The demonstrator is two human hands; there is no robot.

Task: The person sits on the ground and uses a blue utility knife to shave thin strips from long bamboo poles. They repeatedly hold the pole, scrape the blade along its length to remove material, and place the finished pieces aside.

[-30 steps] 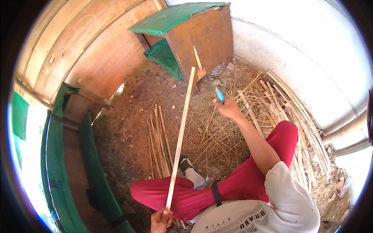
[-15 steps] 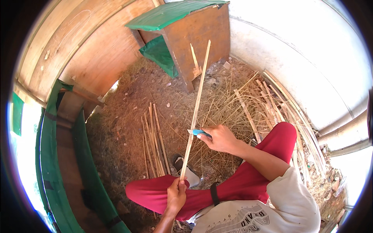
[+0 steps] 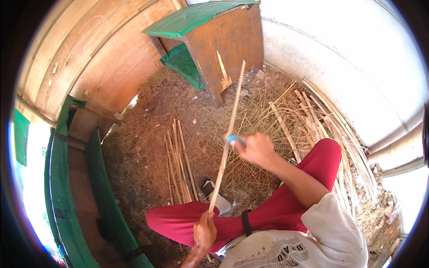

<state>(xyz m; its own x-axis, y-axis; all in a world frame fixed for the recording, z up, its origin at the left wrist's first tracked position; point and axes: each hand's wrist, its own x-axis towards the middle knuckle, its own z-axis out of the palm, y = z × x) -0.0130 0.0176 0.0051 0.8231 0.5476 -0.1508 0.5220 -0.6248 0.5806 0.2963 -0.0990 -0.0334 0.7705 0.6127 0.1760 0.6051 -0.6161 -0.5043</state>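
Observation:
My left hand (image 3: 205,231) is closed round the near end of a long pale bamboo strip (image 3: 224,159), just above my left thigh. The strip slants up and slightly right, its far tip in the air before the wooden cabinet. My right hand (image 3: 257,148) grips a blue-handled utility knife (image 3: 236,140), held against the strip about halfway along. Motion blurs this hand, and the blade is hard to make out. Thin curled shavings (image 3: 250,161) lie on the ground beneath the strip and right hand.
A bundle of narrow strips (image 3: 180,161) lies on the ground at left, and longer split strips (image 3: 330,120) lie along the white wall at right. A brown cabinet with a green top (image 3: 232,40) stands ahead. Green-covered boards (image 3: 100,178) rise on the left.
My right hand with the utility knife has moved forward and a little right along the strip. The strip's far tip has dropped closer; my left hand keeps its grip, slightly lower.

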